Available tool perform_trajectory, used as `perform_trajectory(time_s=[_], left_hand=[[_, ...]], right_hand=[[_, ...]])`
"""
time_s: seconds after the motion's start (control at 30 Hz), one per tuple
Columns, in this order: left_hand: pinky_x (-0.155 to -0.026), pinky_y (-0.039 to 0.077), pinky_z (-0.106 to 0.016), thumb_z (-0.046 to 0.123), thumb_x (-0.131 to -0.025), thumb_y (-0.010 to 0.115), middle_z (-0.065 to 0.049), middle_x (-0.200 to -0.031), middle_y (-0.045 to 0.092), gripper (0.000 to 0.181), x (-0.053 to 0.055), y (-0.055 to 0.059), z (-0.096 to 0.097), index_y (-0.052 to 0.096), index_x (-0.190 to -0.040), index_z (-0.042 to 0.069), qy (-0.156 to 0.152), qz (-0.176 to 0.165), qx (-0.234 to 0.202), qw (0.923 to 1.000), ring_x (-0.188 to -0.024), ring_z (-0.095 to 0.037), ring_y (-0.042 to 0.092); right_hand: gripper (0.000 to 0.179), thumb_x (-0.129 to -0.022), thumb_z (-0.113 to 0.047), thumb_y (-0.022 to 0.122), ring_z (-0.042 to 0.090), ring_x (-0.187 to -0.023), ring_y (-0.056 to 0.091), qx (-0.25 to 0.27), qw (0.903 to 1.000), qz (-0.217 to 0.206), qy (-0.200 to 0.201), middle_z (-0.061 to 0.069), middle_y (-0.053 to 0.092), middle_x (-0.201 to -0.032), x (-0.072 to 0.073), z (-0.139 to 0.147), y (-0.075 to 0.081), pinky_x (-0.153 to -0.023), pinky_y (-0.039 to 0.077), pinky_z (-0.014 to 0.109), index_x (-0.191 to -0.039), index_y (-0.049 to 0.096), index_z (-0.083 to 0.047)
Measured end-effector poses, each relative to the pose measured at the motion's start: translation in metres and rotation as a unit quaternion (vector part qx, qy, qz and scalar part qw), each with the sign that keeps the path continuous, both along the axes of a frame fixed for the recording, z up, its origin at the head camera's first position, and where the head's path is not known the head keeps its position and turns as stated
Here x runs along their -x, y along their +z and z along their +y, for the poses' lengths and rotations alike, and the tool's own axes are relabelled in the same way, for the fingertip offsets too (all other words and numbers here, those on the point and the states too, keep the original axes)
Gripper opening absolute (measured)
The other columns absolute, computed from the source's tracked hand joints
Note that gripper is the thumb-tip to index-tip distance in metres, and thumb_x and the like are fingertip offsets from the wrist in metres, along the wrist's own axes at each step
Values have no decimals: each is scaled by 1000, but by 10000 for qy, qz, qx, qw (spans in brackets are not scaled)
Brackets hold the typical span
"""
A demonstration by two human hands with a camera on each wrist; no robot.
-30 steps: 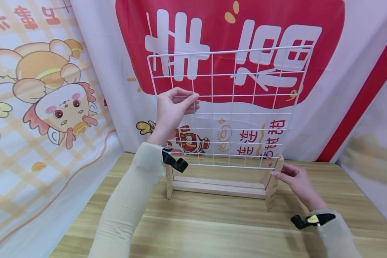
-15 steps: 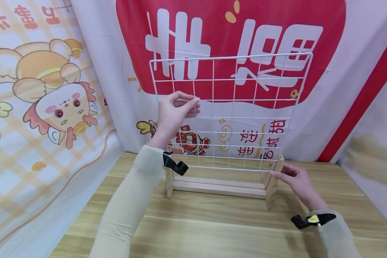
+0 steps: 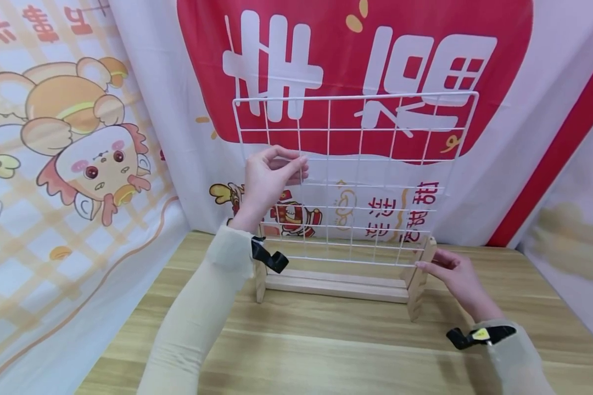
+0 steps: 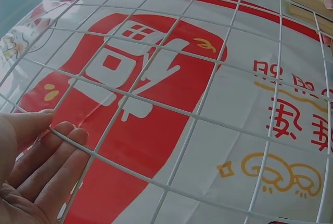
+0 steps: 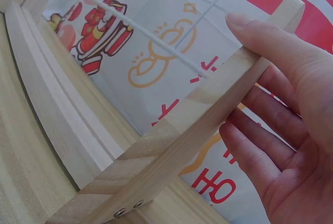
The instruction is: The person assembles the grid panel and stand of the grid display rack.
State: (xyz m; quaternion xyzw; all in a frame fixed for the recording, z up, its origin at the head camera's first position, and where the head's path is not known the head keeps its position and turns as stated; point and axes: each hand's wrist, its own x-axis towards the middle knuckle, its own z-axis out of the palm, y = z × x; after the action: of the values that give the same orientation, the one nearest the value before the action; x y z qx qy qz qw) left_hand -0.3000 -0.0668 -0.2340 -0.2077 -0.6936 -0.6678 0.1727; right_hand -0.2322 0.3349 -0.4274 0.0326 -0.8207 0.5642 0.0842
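A white wire grid panel [image 3: 356, 97] stands upright, leaning slightly, between the side posts of a light wooden stand [image 3: 336, 289]. Its lowest wire is above the stand's bottom rail; whether its edges sit in slots I cannot tell. My left hand [image 3: 269, 178] pinches a wire left of the panel's middle, thumb on the near side; in the left wrist view that hand [image 4: 39, 167] has its other fingers behind the wires. With my right hand [image 3: 457, 280] I grip the right post [image 3: 419, 291]. The right wrist view shows the thumb [image 5: 260, 37] over the post's edge and fingers behind.
Under the stand is a wood-grain table [image 3: 326, 340]. Behind it hangs a white cloth with a large red printed patch [image 3: 346, 55]. A cartoon-printed cloth [image 3: 79, 137] covers the left side, and another pale cloth [image 3: 568, 219] the right.
The wire panel has come down between the posts, its top bar now lower, and my left hand has moved down with it. My right hand and the wooden stand stay in place.
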Motion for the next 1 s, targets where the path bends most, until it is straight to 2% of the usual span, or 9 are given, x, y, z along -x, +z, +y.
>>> perform_trajectory(time_s=[0.2, 0.47, 0.63, 0.8, 1.0], left_hand=[[-81, 61, -33, 29, -91, 79, -4, -100, 76, 24, 1, -6, 0, 75, -106, 10, -9, 59, 50, 10000, -90, -20, 75], [-81, 60, -32, 29, -92, 78, -5, -101, 76, 25, -2, -11, 1, 75, -107, 9, -5, 11, 105, 9999, -91, -21, 75], [-81, 61, -33, 28, -91, 79, -6, -100, 76, 25, -2, -13, 3, 75, -107, 8, -35, 15, 68, 10000, -90, -21, 75], [-80, 61, -33, 24, -90, 80, -8, -98, 76, 23, 0, -21, 6, 76, -106, 7, -202, -205, 103, 9995, -88, -23, 75], [-80, 61, -33, 25, -90, 80, -6, -97, 77, 22, 1, -30, 6, 76, -105, 9, -65, -203, 139, 9997, -88, -21, 75]], right_hand=[[55, -96, -30, 75, 0, -103, 63, -24, 10000, -22, 27, 1, 71, -122, 0, 0, 1, -84, 52, 16, -137, 60, 3], [50, -97, -26, 74, 3, -105, 63, 18, 9994, 232, 239, 6, 70, -125, 1, 0, -2, -85, 52, 17, -137, 62, 0], [53, -97, -28, 74, 1, -108, 63, 108, 9996, 118, 240, -3, 70, -125, 1, 0, 0, -86, 52, 17, -138, 60, 2], [53, -96, -28, 75, 1, -103, 63, 79, 9999, 69, 113, -4, 72, -118, 1, 1, -1, -84, 53, 17, -136, 60, 4], [54, -96, -29, 75, 1, -103, 63, 56, 9999, -21, 86, -2, 71, -119, 1, 0, 1, -85, 52, 17, -138, 60, 2]])
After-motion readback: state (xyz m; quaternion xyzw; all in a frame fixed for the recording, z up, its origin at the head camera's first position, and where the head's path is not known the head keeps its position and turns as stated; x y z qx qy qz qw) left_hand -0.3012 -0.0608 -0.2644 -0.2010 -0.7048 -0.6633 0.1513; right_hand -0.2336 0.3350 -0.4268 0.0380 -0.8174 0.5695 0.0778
